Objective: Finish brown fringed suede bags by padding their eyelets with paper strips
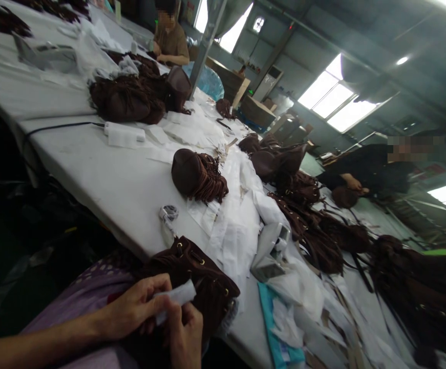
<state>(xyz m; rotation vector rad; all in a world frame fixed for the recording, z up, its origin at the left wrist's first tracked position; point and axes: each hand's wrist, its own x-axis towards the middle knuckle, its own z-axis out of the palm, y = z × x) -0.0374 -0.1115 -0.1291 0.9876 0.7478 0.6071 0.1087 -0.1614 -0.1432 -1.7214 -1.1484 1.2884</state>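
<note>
Both my hands meet at the bottom of the head view over a dark brown drawstring bag (199,277) with gold eyelets, which rests at the table's near edge against my lap. My left hand (136,307) pinches a small white folded piece of paper or tissue (176,297) with curled fingers. My right hand (184,333) comes up from below, its fingers closed on the same white piece. The bag lies just behind and under both hands.
A long white table (103,179) runs away, strewn with white paper sheets (238,230), brown bags (197,177) and heaps of them (130,97). A roll of tape (169,212) lies near. One person sits at the far end (171,41), another leans in at right (372,171).
</note>
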